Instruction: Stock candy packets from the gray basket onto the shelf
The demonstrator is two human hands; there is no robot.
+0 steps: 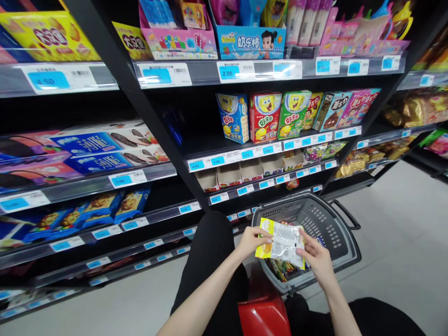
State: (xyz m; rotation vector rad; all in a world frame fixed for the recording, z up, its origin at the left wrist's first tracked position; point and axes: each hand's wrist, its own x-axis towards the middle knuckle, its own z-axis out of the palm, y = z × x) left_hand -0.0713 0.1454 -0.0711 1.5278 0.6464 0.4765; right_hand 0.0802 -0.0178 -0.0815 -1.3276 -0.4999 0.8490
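Observation:
A snack packet (284, 240), yellow at its left end and silvery white with small print elsewhere, is stretched between my two hands. My left hand (252, 241) pinches its yellow end, thumb on top. On the opposite end my right hand (314, 254) grips the edge between thumb and fingers. Directly below the packet is a grey plastic shopping basket (345, 266) with a black handle. Several colourful packets (280, 270) lie inside it, partly hidden by the held packet and my hands.
Shelves with price tags (201, 163) rise ahead, holding snack boxes (266, 116), blue biscuit packs (98, 154) and open display cartons (229, 175). A red plastic object (264, 315) stands between my legs, close to the basket. Grey floor (402, 219) extends to the right.

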